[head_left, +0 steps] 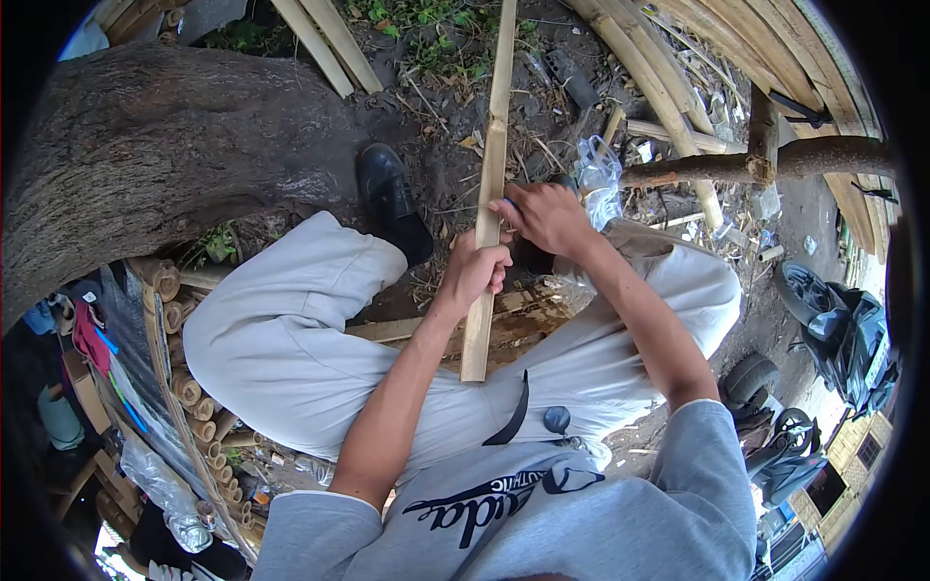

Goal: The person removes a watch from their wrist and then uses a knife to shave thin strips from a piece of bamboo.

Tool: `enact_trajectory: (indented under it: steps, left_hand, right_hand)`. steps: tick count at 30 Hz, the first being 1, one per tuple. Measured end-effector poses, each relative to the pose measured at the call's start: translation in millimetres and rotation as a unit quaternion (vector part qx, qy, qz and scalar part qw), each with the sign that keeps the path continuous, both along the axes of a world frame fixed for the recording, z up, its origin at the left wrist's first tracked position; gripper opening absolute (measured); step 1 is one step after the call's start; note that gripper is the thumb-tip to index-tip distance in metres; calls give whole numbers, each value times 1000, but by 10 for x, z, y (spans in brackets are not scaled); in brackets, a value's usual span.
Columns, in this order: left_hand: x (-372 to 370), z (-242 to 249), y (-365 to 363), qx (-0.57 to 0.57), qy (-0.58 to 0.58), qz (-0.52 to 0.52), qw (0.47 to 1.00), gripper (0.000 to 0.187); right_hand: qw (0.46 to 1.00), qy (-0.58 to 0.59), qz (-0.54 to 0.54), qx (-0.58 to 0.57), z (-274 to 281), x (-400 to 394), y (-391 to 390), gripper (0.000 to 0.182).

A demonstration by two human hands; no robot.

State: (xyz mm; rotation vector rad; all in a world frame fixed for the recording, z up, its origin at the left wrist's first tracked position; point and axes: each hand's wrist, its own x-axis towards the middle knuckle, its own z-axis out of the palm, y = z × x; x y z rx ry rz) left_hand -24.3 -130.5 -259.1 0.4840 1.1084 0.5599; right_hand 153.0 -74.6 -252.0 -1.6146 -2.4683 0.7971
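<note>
A long split bamboo strip (492, 145) runs from between my knees up and away over the dirt. My left hand (475, 271) is wrapped around its lower part, gripping it. Just above, my right hand (544, 218) is closed against the strip's right edge, holding something small and dark whose shape is mostly hidden by the fingers. I sit with light grey trousers (291, 339) spread apart and a black shoe (387, 198) planted on the ground.
A thick tree trunk (145, 145) crosses the left. Cut bamboo tubes (189, 387) are stacked at lower left. More bamboo slats (659, 87) lie at the top and right, with a branch (775, 160), plastic litter and parked scooters (833, 329) at right.
</note>
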Motion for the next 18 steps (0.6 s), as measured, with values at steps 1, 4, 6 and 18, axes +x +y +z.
enact_trajectory:
  steps: [1,4,6,18]
  left_hand:
    - [-26,-13,41,1,-2,-1,1000,25]
    - [-138,-10,125,-6,32,-29,999,36]
    - [-148,-14,119,-6,14,-24,1000,35]
    - [-79,82,100,28,42,-11,999,29]
  right_hand:
    - [1000,-2,-1,1,-27,-23,20,44]
    - [999,-4,-1,50,-124,-126,20,44]
    - [995,10,9,101,-106,-119,-29,44]
    - [988,-25,26,147,-20,-117,-51,43]
